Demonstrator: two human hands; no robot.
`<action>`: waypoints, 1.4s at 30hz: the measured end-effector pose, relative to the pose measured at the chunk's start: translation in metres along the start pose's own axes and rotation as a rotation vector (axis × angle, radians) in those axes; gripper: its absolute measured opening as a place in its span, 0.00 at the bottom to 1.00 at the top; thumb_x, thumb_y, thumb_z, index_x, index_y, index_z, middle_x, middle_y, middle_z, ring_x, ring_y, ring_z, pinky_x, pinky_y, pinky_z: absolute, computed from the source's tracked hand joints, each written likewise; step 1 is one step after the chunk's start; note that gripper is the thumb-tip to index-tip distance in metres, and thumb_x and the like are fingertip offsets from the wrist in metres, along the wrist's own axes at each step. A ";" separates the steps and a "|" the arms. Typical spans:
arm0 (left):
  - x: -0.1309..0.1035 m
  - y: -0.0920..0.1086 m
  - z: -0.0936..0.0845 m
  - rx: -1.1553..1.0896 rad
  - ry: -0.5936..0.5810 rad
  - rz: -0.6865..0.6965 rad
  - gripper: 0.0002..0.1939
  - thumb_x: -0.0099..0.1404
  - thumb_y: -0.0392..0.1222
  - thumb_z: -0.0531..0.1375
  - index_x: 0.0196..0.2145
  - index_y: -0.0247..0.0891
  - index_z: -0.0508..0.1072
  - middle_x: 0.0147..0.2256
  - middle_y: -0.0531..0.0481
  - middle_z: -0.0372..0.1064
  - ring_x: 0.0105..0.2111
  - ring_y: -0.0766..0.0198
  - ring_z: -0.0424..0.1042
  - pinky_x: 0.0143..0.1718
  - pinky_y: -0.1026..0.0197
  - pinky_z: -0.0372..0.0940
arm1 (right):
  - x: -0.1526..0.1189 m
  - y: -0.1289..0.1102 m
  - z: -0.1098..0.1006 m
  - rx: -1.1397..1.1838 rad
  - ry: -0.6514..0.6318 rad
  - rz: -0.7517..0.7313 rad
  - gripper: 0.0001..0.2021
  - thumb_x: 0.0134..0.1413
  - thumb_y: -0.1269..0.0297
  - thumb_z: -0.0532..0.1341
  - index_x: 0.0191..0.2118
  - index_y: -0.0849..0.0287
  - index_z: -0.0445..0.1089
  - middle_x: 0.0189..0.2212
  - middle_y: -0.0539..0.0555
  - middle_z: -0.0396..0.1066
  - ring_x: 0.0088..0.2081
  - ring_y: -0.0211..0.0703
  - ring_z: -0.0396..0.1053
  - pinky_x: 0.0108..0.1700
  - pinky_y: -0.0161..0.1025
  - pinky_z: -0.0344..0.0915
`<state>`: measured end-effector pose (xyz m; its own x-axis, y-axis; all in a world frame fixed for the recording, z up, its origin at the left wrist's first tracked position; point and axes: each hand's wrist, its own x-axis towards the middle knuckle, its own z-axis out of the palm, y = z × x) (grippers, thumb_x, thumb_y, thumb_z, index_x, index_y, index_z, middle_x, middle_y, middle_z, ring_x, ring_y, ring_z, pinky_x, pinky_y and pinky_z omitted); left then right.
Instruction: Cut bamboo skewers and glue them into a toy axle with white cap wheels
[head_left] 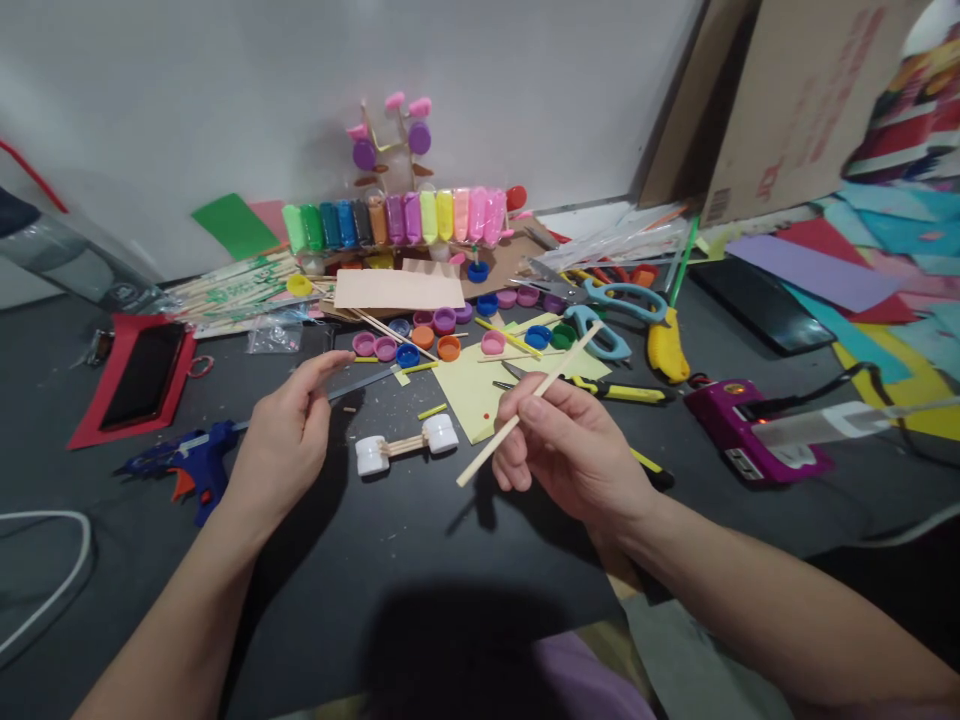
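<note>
Between the thumb and fingers of my right hand (559, 435) is a thin wooden stick (486, 458), held at a slant above the dark table. My left hand (296, 410) hovers near a grey metal strip (360, 381), fingers stretched forward and nothing visible in them. On the table between the hands lies a small piece made of white caps joined by thin sticks (406, 445). A blue glue gun (202, 465) rests left of my left wrist. Behind my right hand sits a sheet of pale yellow paper (465, 395).
Several coloured bottle caps (448, 347) and a light wooden board (400, 290) lie further back. Blue-handled scissors (600, 335), yellow cutters (622, 389) and a purple power block (750, 430) with cables are on the right. Phones (146, 375) lie at both sides.
</note>
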<state>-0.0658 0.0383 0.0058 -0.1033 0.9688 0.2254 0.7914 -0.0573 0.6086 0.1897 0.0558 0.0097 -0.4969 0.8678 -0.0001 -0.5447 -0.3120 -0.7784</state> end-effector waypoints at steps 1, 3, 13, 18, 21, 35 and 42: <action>-0.001 0.000 0.000 0.018 0.019 0.015 0.20 0.69 0.34 0.48 0.55 0.40 0.69 0.51 0.45 0.75 0.50 0.56 0.75 0.52 0.55 0.66 | 0.000 0.000 0.000 -0.006 -0.004 -0.001 0.06 0.58 0.63 0.67 0.33 0.60 0.76 0.19 0.46 0.71 0.18 0.33 0.68 0.25 0.34 0.70; -0.002 0.002 -0.001 0.047 0.072 0.047 0.16 0.70 0.37 0.50 0.52 0.38 0.71 0.46 0.45 0.78 0.43 0.58 0.78 0.47 0.57 0.68 | 0.000 0.000 -0.001 -0.016 -0.011 -0.005 0.06 0.58 0.63 0.66 0.33 0.60 0.76 0.19 0.46 0.72 0.18 0.33 0.68 0.25 0.33 0.70; -0.003 0.005 -0.011 0.233 0.232 0.235 0.12 0.70 0.36 0.53 0.43 0.41 0.76 0.40 0.45 0.77 0.46 0.53 0.73 0.61 0.46 0.53 | -0.001 0.004 -0.005 -0.188 0.034 0.005 0.13 0.56 0.56 0.67 0.29 0.59 0.71 0.16 0.43 0.67 0.15 0.31 0.63 0.21 0.31 0.64; -0.034 0.053 -0.013 -0.067 0.056 0.207 0.06 0.67 0.38 0.59 0.36 0.45 0.76 0.33 0.53 0.76 0.34 0.61 0.73 0.40 0.61 0.63 | -0.003 0.006 -0.003 -0.277 0.034 0.025 0.14 0.54 0.57 0.69 0.26 0.60 0.69 0.15 0.43 0.64 0.15 0.29 0.59 0.18 0.29 0.57; -0.050 0.082 -0.001 -0.299 -0.165 0.123 0.02 0.62 0.39 0.64 0.34 0.45 0.77 0.27 0.55 0.74 0.27 0.65 0.71 0.30 0.65 0.62 | -0.006 0.005 0.001 -0.348 0.022 0.032 0.14 0.53 0.57 0.69 0.25 0.60 0.69 0.16 0.43 0.64 0.16 0.30 0.59 0.18 0.30 0.55; -0.069 0.082 0.036 -1.252 -0.796 -0.577 0.16 0.64 0.53 0.61 0.37 0.37 0.71 0.24 0.49 0.74 0.18 0.68 0.68 0.15 0.70 0.60 | -0.009 0.006 0.002 -0.491 -0.033 0.044 0.15 0.56 0.55 0.66 0.26 0.59 0.67 0.18 0.45 0.66 0.19 0.31 0.59 0.21 0.30 0.54; -0.067 0.080 0.039 -1.187 -0.627 -0.496 0.17 0.63 0.52 0.64 0.29 0.34 0.74 0.25 0.48 0.73 0.22 0.68 0.68 0.24 0.66 0.64 | -0.005 0.009 0.006 -0.503 -0.121 0.104 0.15 0.55 0.55 0.67 0.24 0.60 0.69 0.17 0.45 0.64 0.18 0.31 0.57 0.20 0.30 0.52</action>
<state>0.0285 -0.0219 0.0096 0.3110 0.8746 -0.3721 -0.2428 0.4516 0.8585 0.1831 0.0468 0.0068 -0.6220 0.7818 -0.0443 -0.1113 -0.1442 -0.9833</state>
